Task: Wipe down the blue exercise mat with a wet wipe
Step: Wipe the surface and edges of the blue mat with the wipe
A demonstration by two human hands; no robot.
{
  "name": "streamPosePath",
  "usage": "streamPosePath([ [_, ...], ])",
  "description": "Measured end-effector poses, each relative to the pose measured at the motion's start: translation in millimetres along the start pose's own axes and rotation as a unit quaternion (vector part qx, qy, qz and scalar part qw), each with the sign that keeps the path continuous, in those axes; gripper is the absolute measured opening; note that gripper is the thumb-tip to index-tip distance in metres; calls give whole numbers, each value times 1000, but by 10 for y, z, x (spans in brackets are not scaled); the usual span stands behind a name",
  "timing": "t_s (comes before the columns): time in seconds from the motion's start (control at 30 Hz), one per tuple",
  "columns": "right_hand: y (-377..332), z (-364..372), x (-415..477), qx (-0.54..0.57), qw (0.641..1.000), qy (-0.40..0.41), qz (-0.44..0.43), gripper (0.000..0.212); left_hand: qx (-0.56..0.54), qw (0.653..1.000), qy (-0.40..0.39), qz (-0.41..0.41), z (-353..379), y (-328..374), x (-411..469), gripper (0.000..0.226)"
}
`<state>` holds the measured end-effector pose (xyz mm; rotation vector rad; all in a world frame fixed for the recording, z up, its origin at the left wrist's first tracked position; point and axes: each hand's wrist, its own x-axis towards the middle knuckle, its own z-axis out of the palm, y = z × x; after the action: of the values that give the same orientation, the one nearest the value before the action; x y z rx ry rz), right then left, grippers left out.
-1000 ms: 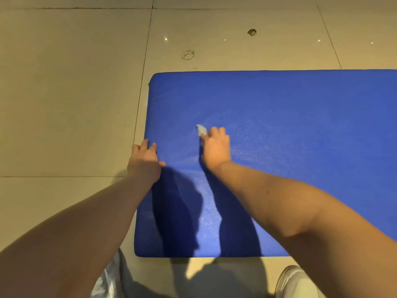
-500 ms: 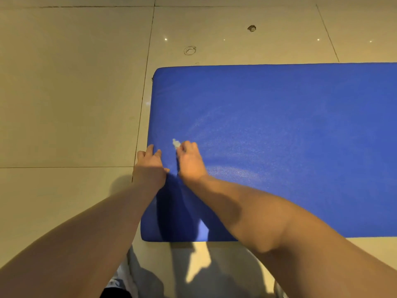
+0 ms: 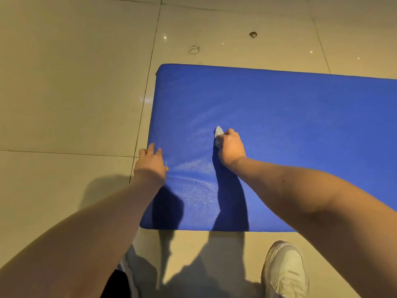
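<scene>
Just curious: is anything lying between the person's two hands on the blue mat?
Nothing: the head view shows only bare blue exercise mat between the left hand and the right hand gripping the crumpled white wipe.

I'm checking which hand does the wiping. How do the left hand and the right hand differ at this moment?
The left hand rests on the left edge of the mat, while the right hand is farther in on the mat's surface. The right hand grips a crumpled wipe; the left hand holds no wipe. Both hands touch the mat, backs facing up.
</scene>
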<state>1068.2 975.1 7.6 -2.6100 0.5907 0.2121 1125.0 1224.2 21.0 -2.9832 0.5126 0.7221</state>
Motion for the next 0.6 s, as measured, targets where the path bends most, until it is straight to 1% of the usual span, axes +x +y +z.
streamPosePath([
  [0.03,-45,-69,29,14,1000,-10,12,29,2,1000,7,2,-12,10,-23,55],
  [0.07,-88,-132,51,22,999,-19,22,25,5,1000,13,2,-22,25,-50,52],
  [0.13,-160,-245,65,43,998,-43,21,25,-2,1000,12,-4,-37,61,-112,55],
  [0.17,-186,-289,52,65,996,-51,18,23,-9,1000,4,-10,-43,82,-140,62],
  [0.23,-201,-341,7,146,986,-70,28,18,-13,1000,-19,-21,-50,124,-174,82],
  [0.3,-190,-337,-39,245,963,-88,71,18,-3,999,-45,-28,-53,147,-197,97],
  [0.37,-137,-265,-52,292,942,-85,141,12,11,997,-62,-33,-49,156,-223,104],
  [0.43,-40,-166,-52,300,932,-68,193,11,16,997,-65,-36,-39,172,-259,105],
  [0.47,5,-127,-49,290,933,-60,206,10,17,997,-67,-40,-34,186,-270,105],
  [0.53,72,-89,-51,251,946,-37,203,12,19,996,-71,-51,-36,205,-285,106],
  [0.6,121,-106,-79,190,967,10,166,19,19,996,-70,-57,-39,221,-286,105],
])
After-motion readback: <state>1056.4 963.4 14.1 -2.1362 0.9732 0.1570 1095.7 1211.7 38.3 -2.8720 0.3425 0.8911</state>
